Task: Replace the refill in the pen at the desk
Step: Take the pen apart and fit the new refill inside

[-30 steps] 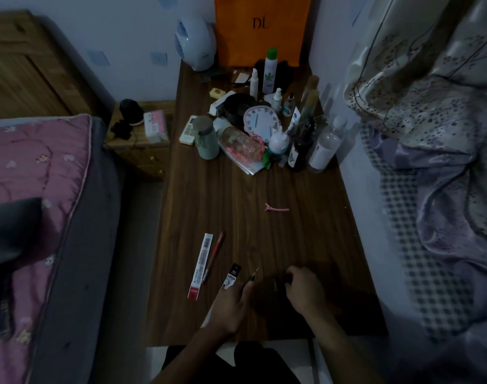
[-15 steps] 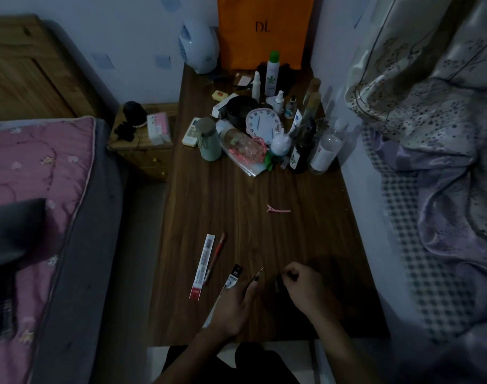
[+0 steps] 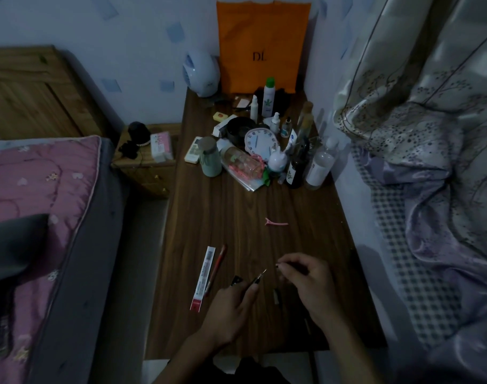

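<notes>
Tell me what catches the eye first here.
The orange bag stands upright at the desk's far end, behind a clutter of bottles and a clock. Near the front edge, the left hand holds a thin refill and the right hand pinches a dark part; a pink clip lies mid-desk.

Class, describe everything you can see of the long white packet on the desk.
The packet is a long, narrow, flat white strip, paper-like, with dark print near its far end and a red band at its near end. It lies flat on the wooden desk; a slim red pen lies along its right edge. The left hand is close but apart.
</notes>
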`<state>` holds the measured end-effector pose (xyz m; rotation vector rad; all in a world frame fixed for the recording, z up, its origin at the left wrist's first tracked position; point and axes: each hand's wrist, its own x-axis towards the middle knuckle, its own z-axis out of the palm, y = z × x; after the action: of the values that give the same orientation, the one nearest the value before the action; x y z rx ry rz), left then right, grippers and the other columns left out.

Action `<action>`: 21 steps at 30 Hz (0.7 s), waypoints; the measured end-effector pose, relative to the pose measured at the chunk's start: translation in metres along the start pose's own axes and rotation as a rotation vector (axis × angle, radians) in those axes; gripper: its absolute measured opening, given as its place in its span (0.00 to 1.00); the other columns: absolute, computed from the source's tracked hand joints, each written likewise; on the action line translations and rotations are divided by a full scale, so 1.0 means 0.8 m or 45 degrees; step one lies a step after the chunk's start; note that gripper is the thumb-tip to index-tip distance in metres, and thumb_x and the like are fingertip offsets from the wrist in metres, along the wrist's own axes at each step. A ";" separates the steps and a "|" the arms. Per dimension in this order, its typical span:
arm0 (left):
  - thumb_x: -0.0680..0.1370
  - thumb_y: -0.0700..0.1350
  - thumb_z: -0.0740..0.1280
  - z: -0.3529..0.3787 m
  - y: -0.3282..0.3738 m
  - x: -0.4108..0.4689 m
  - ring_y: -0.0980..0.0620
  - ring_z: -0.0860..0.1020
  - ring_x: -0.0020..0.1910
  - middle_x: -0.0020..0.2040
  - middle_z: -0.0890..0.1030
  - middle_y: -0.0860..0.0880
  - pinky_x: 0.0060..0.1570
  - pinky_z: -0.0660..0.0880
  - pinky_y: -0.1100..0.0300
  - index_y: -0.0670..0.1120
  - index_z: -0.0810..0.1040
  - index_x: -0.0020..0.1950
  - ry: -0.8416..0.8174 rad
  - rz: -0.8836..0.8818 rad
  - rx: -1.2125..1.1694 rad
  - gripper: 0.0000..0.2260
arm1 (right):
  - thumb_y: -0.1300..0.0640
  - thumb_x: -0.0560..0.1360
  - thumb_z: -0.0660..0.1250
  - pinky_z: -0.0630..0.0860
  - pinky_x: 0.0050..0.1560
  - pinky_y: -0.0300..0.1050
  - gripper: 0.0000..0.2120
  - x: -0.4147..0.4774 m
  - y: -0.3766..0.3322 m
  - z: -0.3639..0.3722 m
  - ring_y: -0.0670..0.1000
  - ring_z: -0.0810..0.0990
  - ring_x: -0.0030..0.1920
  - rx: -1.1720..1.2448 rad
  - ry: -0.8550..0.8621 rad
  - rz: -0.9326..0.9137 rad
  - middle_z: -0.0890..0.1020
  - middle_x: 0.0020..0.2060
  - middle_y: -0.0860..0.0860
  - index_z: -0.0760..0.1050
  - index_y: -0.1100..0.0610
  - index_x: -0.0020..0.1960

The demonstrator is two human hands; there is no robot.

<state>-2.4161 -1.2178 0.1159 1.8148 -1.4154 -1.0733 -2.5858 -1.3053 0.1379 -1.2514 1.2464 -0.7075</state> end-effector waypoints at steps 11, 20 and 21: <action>0.77 0.66 0.53 -0.019 0.027 -0.011 0.60 0.75 0.29 0.29 0.76 0.54 0.32 0.68 0.62 0.53 0.74 0.35 -0.045 0.062 -0.061 0.22 | 0.54 0.70 0.71 0.78 0.43 0.33 0.05 -0.010 -0.022 0.005 0.46 0.84 0.45 0.005 -0.140 -0.205 0.85 0.41 0.47 0.84 0.47 0.45; 0.81 0.59 0.56 -0.023 0.031 -0.016 0.62 0.75 0.30 0.30 0.76 0.56 0.35 0.70 0.60 0.57 0.74 0.35 -0.058 0.090 -0.033 0.16 | 0.49 0.70 0.70 0.82 0.41 0.51 0.05 -0.014 -0.028 0.004 0.50 0.85 0.42 -0.141 -0.248 -0.219 0.85 0.41 0.46 0.83 0.45 0.45; 0.81 0.58 0.56 -0.024 0.030 -0.016 0.62 0.76 0.31 0.31 0.77 0.56 0.35 0.70 0.60 0.57 0.74 0.35 -0.054 0.095 -0.017 0.16 | 0.49 0.70 0.70 0.83 0.42 0.50 0.05 -0.015 -0.028 0.005 0.49 0.85 0.43 -0.149 -0.254 -0.215 0.85 0.42 0.46 0.83 0.44 0.45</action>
<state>-2.4126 -1.2119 0.1489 1.7258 -1.4855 -1.0865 -2.5799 -1.2985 0.1622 -1.4987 1.0389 -0.6201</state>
